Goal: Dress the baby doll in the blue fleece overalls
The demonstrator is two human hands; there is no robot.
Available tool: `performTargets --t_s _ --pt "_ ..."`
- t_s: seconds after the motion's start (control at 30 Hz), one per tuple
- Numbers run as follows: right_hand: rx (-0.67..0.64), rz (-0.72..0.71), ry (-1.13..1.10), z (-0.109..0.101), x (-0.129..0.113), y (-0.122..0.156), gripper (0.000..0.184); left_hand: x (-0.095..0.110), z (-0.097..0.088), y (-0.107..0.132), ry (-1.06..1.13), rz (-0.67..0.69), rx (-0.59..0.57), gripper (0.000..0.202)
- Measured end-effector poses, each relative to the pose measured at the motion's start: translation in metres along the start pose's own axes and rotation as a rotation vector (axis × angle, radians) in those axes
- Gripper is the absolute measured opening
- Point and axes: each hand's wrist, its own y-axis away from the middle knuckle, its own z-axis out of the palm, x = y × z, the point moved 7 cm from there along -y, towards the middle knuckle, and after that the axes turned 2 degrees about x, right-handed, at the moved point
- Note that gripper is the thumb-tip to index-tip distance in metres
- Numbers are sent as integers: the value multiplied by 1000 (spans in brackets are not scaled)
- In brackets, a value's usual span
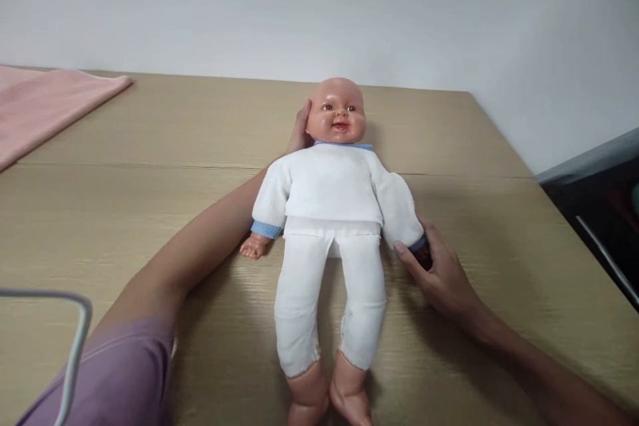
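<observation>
A baby doll lies face up in the middle of the table, its feet toward me. It wears a white fleece top with blue collar and cuffs, and white leggings. My left hand holds the doll from behind its head and neck. The thumb shows beside the doll's head; the other fingers are hidden under it. At the other side, my right hand grips the blue cuff of the sleeve, thumb on top and fingers around its end. The doll's hand in that sleeve is hidden.
A pink cloth lies at the far left of the wooden table. A grey-white cable or tube curves across the lower left. Beyond the table's right edge stands a dark object. A pale wall rises behind.
</observation>
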Motion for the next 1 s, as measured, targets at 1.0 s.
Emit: performTargets --t_s 1.0 --pt "-57 41 -23 0 -1 -9 66 -1 -5 30 -247 -108 -279 62"
